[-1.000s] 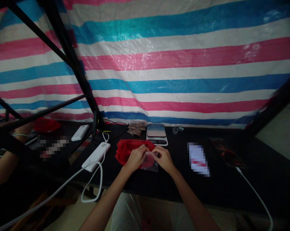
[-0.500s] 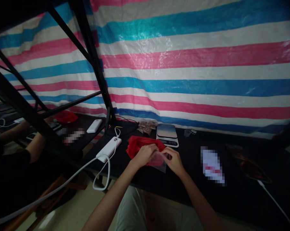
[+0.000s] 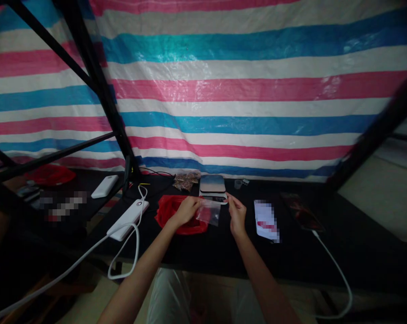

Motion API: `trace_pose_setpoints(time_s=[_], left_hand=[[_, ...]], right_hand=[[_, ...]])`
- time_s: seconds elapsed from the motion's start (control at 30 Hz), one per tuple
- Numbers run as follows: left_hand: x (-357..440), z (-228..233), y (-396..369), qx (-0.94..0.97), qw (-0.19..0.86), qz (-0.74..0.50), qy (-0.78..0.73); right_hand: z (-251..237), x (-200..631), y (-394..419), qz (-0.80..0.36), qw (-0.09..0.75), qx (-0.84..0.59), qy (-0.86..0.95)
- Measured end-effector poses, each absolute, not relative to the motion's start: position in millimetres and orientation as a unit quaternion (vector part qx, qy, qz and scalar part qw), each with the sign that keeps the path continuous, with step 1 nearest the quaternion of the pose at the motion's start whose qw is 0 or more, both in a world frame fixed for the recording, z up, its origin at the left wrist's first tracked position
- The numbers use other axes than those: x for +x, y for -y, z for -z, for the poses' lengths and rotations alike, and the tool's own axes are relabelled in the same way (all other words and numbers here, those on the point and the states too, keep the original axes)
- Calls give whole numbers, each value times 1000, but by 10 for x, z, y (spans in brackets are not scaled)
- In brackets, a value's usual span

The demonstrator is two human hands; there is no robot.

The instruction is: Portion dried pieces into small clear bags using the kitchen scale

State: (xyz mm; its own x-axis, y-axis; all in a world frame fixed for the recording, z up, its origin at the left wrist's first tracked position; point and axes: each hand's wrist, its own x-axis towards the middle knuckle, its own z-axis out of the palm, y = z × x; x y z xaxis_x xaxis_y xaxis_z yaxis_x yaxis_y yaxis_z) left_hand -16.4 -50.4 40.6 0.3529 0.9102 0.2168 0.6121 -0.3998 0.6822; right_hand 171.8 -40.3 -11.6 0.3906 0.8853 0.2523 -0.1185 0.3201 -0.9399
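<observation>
My left hand (image 3: 187, 211) pinches the top edge of a small clear plastic bag (image 3: 210, 215), which hangs to the right of its fingers. Beneath that hand and partly behind the bag lies a crumpled red plastic bag (image 3: 166, 213). My right hand (image 3: 237, 215) is apart from the clear bag, its thumb and forefinger slightly parted at the front right corner of a white digital scale (image 3: 213, 183). Whether those fingertips touch the scale, I cannot tell. The scale's display is partly covered by the clear bag.
Brown-filled clear packets (image 3: 186, 181) lie left of the scale, a small clear cup (image 3: 237, 184) to its right. A white power bank (image 3: 129, 219) with a cable is on the left. Rightward are a lit phone (image 3: 266, 220) and a dark phone (image 3: 303, 213). A black metal frame (image 3: 104, 96) rises left.
My right hand has let go of the clear bag and moved to the scale's corner. My left hand still holds the bag. The view has turned to the right.
</observation>
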Motion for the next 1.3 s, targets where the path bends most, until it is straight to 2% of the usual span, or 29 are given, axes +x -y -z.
trace_pose_setpoints(time_s=[0.1, 0.2, 0.33, 0.57, 0.8, 1.03, 1.13, 1.2, 1.3], left_hand=[[-92, -364, 327, 752, 325, -327, -471], [7, -366, 191, 712, 390, -347, -469], [135, -400, 123, 728, 416, -291, -460], [228, -443, 144, 751, 374, -236, -490], [184, -416, 54, 760, 382, -216, -480], [218, -502, -66, 814, 254, -185, -488], [285, -512, -41, 819, 260, -162, -485], [293, -519, -63, 819, 249, -170, -489], [178, -564, -210, 805, 144, -212, -534]], right_hand=[[95, 1810, 378, -364, 719, -458, 375], [82, 1777, 387, -425, 677, -425, 424], [87, 1678, 396, -450, 624, -411, 489], [74, 1754, 392, -469, 637, -431, 433], [143, 1776, 361, -359, 652, -495, 448], [183, 1783, 313, -427, 649, -464, 425], [206, 1845, 296, -386, 648, -485, 443], [219, 1918, 292, -314, 635, -529, 466], [235, 2033, 293, -161, 576, -628, 499]])
